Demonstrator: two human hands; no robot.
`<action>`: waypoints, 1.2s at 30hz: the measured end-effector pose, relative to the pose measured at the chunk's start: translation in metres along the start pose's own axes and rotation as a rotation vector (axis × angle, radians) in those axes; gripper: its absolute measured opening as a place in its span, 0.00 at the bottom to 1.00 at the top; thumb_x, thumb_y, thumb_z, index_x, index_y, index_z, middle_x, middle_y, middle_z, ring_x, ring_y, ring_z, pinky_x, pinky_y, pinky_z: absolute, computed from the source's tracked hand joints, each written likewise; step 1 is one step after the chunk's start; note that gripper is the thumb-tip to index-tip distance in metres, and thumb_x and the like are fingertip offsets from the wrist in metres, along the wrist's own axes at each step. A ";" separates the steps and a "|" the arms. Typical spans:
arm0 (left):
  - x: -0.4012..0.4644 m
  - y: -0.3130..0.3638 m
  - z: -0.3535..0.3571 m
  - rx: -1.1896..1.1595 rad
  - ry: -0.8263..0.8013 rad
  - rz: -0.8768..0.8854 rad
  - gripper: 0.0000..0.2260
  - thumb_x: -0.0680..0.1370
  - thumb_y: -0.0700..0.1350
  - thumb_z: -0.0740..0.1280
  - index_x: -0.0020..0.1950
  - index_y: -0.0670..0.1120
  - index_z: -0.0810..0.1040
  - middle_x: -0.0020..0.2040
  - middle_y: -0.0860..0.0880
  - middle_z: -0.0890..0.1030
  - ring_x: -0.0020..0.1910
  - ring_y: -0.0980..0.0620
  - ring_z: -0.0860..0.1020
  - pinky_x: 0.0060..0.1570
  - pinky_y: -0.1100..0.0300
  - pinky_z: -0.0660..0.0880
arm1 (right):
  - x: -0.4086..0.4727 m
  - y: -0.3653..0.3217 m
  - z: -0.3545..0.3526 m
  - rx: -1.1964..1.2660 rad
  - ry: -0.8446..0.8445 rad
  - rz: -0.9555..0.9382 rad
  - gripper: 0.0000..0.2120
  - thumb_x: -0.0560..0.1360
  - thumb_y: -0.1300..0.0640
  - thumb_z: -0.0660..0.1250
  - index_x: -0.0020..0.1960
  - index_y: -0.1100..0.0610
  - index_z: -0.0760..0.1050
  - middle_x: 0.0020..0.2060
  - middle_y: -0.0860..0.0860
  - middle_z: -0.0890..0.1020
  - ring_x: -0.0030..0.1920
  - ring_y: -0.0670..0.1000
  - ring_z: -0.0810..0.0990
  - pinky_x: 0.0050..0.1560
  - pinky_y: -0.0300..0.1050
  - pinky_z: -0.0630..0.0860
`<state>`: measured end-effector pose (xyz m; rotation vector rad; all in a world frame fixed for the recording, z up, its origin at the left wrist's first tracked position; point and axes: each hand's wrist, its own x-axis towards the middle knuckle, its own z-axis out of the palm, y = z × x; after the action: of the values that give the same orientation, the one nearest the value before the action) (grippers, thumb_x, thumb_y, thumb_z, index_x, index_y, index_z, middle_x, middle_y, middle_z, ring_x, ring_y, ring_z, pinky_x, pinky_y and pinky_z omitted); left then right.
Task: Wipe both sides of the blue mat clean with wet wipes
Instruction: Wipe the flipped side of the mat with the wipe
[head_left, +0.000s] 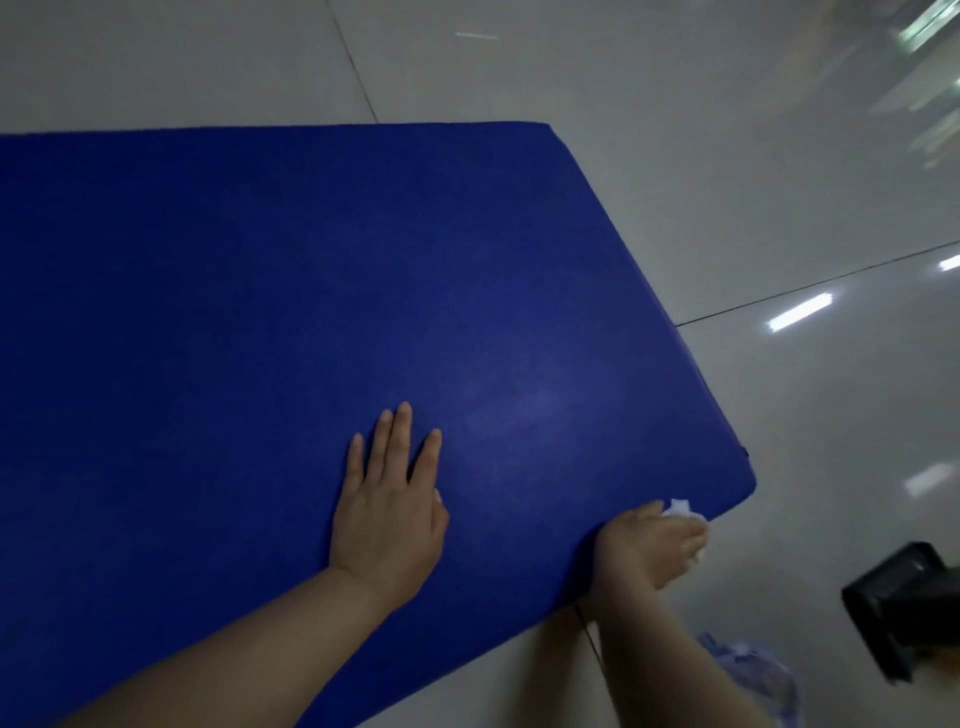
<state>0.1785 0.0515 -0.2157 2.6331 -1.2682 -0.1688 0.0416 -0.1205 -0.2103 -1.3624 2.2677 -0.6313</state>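
A thick blue mat (291, 291) lies flat on a glossy tiled floor and fills most of the view. My left hand (389, 499) rests flat on its top with the fingers straight and spread. My right hand (652, 545) grips a crumpled white wet wipe (681, 509) against the mat's near side edge, close to the near right corner. Most of the wipe is hidden by my fingers.
A black boxy object (901, 605) stands on the floor at the lower right. A pale bluish plastic bag (758, 670) lies beside my right forearm. Grey floor tiles (779, 182) with light reflections surround the mat on the far and right sides.
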 end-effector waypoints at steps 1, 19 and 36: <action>0.008 0.003 0.001 0.006 0.006 0.020 0.24 0.76 0.48 0.60 0.71 0.40 0.70 0.73 0.35 0.64 0.73 0.39 0.62 0.72 0.41 0.57 | 0.018 -0.001 0.000 -0.014 0.003 -0.008 0.23 0.81 0.57 0.56 0.72 0.65 0.58 0.70 0.60 0.65 0.67 0.62 0.67 0.68 0.58 0.65; 0.085 0.057 0.014 -0.070 -0.089 0.195 0.25 0.78 0.51 0.51 0.70 0.41 0.71 0.73 0.38 0.66 0.72 0.41 0.66 0.68 0.44 0.65 | 0.132 -0.087 0.013 -0.253 -0.375 -0.687 0.26 0.82 0.42 0.45 0.67 0.60 0.66 0.66 0.59 0.68 0.60 0.56 0.70 0.59 0.55 0.68; 0.083 0.054 0.011 -0.126 -0.090 0.210 0.24 0.78 0.49 0.51 0.70 0.42 0.73 0.73 0.39 0.68 0.72 0.42 0.67 0.69 0.47 0.63 | 0.132 -0.022 -0.027 -0.506 -0.132 -0.328 0.11 0.82 0.57 0.54 0.47 0.64 0.69 0.44 0.61 0.75 0.36 0.55 0.72 0.40 0.51 0.69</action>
<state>0.1869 -0.0473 -0.2146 2.3931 -1.5008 -0.3244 -0.0151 -0.2430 -0.1912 -1.9739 2.1975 -0.0453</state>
